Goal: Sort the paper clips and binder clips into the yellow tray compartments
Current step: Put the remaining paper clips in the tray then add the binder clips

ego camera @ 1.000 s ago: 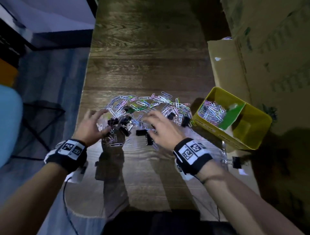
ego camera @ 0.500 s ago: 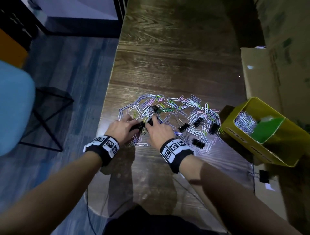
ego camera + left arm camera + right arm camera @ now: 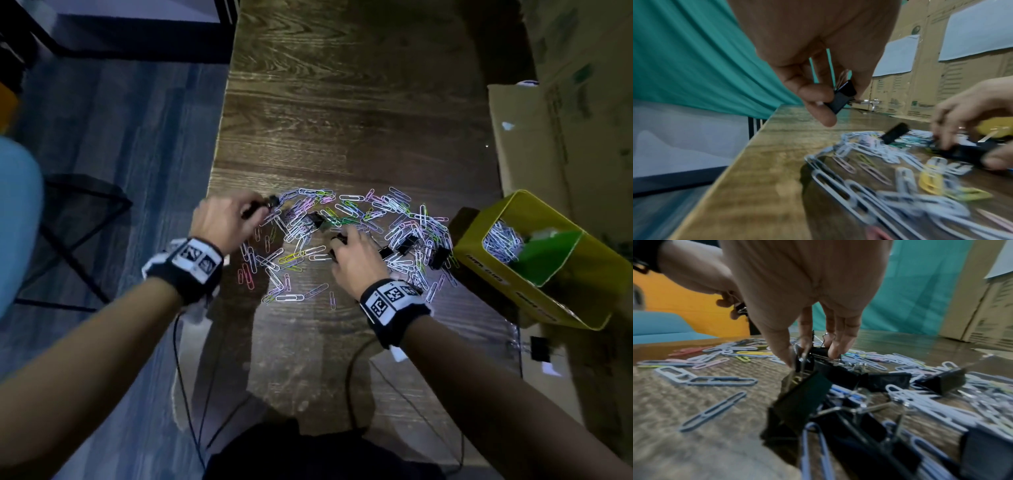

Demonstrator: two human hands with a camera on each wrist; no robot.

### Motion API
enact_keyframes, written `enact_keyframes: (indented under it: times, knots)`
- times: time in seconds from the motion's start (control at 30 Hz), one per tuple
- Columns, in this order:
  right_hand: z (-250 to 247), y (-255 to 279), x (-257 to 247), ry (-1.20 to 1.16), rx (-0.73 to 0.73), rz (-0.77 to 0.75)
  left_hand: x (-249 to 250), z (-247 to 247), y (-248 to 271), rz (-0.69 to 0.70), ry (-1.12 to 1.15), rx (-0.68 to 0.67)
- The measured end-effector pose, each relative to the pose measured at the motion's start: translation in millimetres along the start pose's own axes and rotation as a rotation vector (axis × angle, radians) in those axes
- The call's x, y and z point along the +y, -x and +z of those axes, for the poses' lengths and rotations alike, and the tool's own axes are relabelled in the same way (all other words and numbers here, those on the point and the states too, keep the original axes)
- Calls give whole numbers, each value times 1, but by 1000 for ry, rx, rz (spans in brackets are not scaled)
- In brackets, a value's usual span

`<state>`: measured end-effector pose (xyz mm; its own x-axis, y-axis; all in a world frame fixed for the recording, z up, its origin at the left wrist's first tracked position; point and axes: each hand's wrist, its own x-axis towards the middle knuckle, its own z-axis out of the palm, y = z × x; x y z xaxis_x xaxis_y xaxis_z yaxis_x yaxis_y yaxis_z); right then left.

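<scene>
Hands are splitting work: we are pinching one binder clip (image 3: 842,95) left (image 3: 222,222), gripping clips (image 3: 818,356) right (image 3: 356,257), for the tray (image 3: 534,301).

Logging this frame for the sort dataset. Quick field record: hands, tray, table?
left hand: pinches a black binder clip, lifted off the table
right hand: grips black binder clips in the pile
yellow tray: paper clips in the near compartment, green divider
table: loose paper clips and binder clips, unsorted
</scene>
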<state>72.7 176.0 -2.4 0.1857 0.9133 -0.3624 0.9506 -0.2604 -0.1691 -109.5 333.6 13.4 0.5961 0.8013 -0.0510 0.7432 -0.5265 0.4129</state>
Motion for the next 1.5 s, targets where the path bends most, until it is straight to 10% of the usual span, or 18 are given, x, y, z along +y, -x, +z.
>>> enact_keyframes:
  times: [0.33,0.57,0.8,1.13,1.3,1.5]
  knots:
    - [4,5,8,68,197,98,3,12,-79,-53,-75,-185]
    - [1,-11,-20,162,63,-288,-20,31,-27,-56,75,33]
    - [3,-17,-6,236,-50,-105,-17,82,45,51,-148,-328]
    - [31,30,-15,19,-55,-366,22,95,109,179,-47,-301]
    - [56,60,-27,15,-125,-281,20,87,67,93,-92,-324]
    - [48,73,-22,-111,-98,-248,13,93,89,336,-140,-410]
